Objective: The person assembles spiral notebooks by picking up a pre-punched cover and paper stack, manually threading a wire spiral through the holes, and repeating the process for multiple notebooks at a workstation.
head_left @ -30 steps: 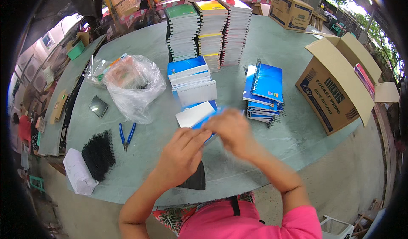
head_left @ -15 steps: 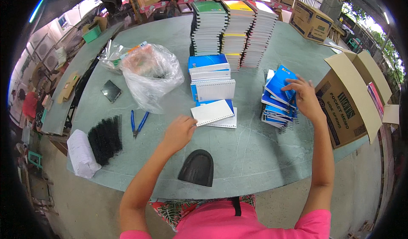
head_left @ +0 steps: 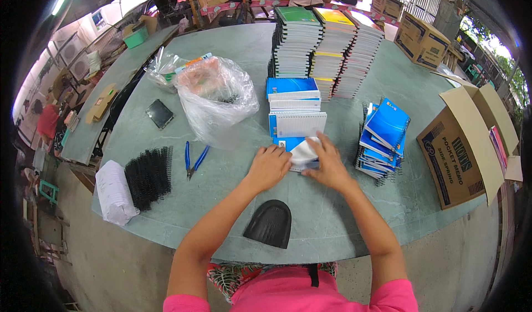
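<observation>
In front of me lies a small unbound notepad with white pages, its sheets curved. My left hand grips its left edge with fingers bent together. At its right side, my right hand has thumb and fingers around the pad, slightly blurred. Behind the hands a row of blue-covered notepads with punched edges runs away from me. To the right leans a pile of blue spiral notebooks with black coils. A black rounded block sits nearer to me.
Tall stacks of notebooks stand behind. Leftward are a clear plastic bag, a phone-like black slab, blue-handled pliers, black spiral coils and a white paper bundle. An open carton stands right; another carton lies farther back.
My right hand has left the blue spiral notebook pile and come left to the notepad. My left hand has closed in on the pad's edge. The whole view has shifted slightly.
</observation>
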A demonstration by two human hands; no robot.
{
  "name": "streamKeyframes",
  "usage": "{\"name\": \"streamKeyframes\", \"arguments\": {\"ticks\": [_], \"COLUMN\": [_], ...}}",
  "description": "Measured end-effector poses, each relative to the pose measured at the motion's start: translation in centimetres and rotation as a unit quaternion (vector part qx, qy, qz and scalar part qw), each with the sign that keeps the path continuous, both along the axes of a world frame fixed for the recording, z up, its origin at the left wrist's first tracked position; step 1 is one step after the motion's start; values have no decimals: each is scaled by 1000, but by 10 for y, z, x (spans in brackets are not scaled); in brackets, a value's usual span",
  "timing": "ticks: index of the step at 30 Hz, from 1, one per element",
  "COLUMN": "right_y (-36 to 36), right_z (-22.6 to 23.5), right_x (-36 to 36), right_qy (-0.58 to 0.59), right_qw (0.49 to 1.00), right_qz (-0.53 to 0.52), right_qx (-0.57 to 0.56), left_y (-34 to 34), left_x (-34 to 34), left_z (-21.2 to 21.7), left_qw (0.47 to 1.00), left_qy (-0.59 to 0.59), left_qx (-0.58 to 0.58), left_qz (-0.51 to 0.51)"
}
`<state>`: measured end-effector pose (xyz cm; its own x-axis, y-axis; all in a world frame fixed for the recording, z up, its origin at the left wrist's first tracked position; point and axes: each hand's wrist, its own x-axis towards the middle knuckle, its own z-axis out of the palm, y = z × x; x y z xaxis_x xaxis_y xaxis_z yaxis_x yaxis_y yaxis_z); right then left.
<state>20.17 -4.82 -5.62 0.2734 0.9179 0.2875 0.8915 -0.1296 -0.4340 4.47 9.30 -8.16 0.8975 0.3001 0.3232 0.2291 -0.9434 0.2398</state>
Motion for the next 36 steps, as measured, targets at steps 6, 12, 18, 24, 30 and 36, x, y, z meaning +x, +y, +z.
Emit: {"name": "streamKeyframes", "arguments": {"ticks": [6, 12, 18, 24, 30, 36], "right_y": [52, 58, 34, -5, -17, -10], "right_z": [-25, -28, 3, 41, 4, 69], "right_x": [34, 43, 35, -16, -58, -74], "right_qy": [354, 481, 499, 456, 521, 539], "right_qw": [890, 837, 831, 874, 848, 801], "right_qz": [-190, -172, -58, 41, 97, 230], "right_qx": [218, 198, 237, 161, 8, 126], "left_y": [30, 27, 26, 2, -30, -18], "left_x": [23, 37, 22, -37, -66, -90], "left_z": [7, -12, 31, 65, 21, 25], "left_qw": [926, 875, 867, 820, 794, 590], "left_qy": [-131, -271, -310, -153, -143, -159], "left_qx": [-309, -363, -378, -549, -588, -791], "left_qz": [171, 173, 98, 44, 63, -29]}}
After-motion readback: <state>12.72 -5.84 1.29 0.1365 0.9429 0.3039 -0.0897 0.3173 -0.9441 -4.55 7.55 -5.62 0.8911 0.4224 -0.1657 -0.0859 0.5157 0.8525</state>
